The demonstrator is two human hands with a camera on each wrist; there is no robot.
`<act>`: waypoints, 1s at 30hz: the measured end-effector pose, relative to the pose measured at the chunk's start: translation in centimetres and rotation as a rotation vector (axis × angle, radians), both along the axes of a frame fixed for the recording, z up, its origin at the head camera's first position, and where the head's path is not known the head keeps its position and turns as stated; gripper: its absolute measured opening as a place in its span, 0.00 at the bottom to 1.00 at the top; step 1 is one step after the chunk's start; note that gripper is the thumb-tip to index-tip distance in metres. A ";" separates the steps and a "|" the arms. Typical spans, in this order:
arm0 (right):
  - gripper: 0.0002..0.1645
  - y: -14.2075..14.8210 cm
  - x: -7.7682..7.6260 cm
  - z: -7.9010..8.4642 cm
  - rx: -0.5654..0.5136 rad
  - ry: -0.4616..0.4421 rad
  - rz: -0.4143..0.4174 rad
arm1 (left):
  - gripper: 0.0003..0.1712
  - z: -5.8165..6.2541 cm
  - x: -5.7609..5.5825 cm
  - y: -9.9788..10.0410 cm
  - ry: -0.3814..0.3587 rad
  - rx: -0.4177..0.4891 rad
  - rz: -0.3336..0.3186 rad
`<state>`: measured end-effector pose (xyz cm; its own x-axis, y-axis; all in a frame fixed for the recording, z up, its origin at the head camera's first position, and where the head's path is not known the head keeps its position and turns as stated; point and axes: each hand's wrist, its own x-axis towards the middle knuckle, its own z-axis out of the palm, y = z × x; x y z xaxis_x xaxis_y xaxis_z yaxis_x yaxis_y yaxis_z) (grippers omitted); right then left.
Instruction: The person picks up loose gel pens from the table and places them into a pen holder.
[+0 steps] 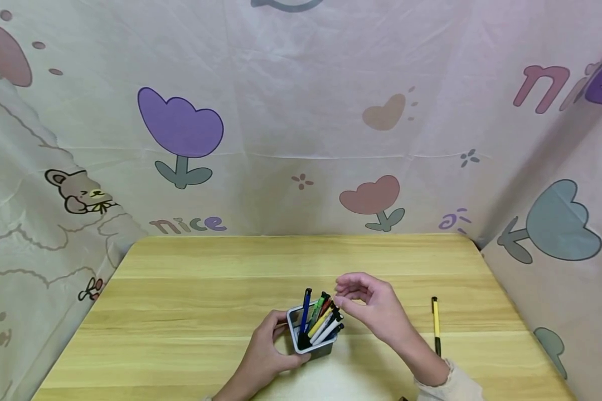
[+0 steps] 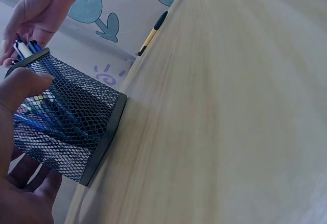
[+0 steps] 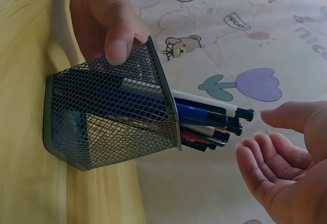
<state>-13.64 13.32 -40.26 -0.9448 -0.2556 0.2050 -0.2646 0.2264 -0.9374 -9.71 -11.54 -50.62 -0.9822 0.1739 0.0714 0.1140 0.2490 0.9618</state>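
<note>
My left hand [image 1: 266,351] grips a black wire-mesh pen holder [image 1: 323,351] from its left side, thumb on the near wall and fingers round the far one. The holder stands on the wooden table, filled with several pens, among them a blue pen [image 1: 305,312], a green one [image 1: 316,312], a yellow one [image 1: 321,322] and a white one [image 1: 328,332]. Just right of the pen tops is my right hand [image 1: 376,312]. In the right wrist view its thumb and loosely bent fingers [image 3: 258,165] are apart, with nothing between them.
A yellow and black pen [image 1: 436,323] lies on the table [image 1: 205,289] to the right, beyond my right forearm. Behind and at both sides hangs a pale cloth [image 1: 281,111] printed with flowers. A small dark thing [image 1: 403,399] shows at the bottom edge.
</note>
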 end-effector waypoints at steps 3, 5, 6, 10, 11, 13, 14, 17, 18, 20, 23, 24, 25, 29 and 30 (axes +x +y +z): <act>0.18 0.2 0.0 0.0 0.006 0.004 -0.004 | 0.41 0.0 0.0 0.0 -0.006 0.009 0.002; 0.18 0.4 0.0 0.1 0.013 0.002 -0.010 | 0.41 0.0 0.0 0.0 -0.006 0.004 0.004; 0.18 0.5 0.1 0.1 0.016 -0.001 -0.012 | 0.41 0.0 0.0 0.0 -0.005 -0.003 0.004; 0.18 1.4 0.3 0.1 0.032 -0.019 -0.040 | 0.40 0.0 0.1 0.0 -0.002 -0.005 -0.006; 0.18 1.7 0.4 0.0 0.039 -0.023 -0.048 | 0.41 0.0 0.1 0.0 -0.004 -0.002 -0.009; 0.18 2.3 0.5 -0.1 0.054 -0.031 -0.069 | 0.40 0.0 0.1 0.0 -0.007 0.005 -0.013; 0.18 2.7 0.6 -0.2 0.065 -0.033 -0.081 | 0.41 0.0 0.1 0.0 -0.015 0.009 -0.009; 0.18 3.6 0.7 -0.4 0.102 -0.028 -0.118 | 0.40 0.1 0.2 -0.1 -0.003 -0.001 -0.008; 0.19 4.0 0.7 -0.4 0.117 -0.028 -0.133 | 0.40 0.1 0.2 -0.1 0.000 -0.003 -0.007; 0.18 4.6 0.6 -0.5 0.153 -0.029 -0.164 | 0.40 0.1 0.2 -0.1 -0.003 0.000 -0.005; 0.18 5.5 0.4 -0.6 0.234 -0.030 -0.212 | 0.41 0.1 0.2 -0.1 -0.011 0.002 -0.004; 0.18 5.8 0.4 -0.7 0.263 -0.029 -0.226 | 0.41 0.1 0.2 -0.1 -0.013 0.002 -0.004; 0.18 6.1 0.3 -0.8 0.290 -0.023 -0.237 | 0.41 0.1 0.2 -0.1 -0.015 0.005 -0.004; 0.19 7.5 0.2 -1.1 0.382 -0.028 -0.275 | 0.41 0.1 0.1 -0.1 -0.011 0.003 -0.009; 0.19 7.8 0.2 -1.1 0.397 -0.039 -0.284 | 0.41 0.1 0.1 -0.1 -0.006 -0.001 -0.009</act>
<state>-13.49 21.09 -41.38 -0.9935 -0.0382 0.1073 -0.1074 0.6267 -0.7718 -9.57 -11.60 -50.48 -0.9809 0.1832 0.0657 0.1109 0.2488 0.9622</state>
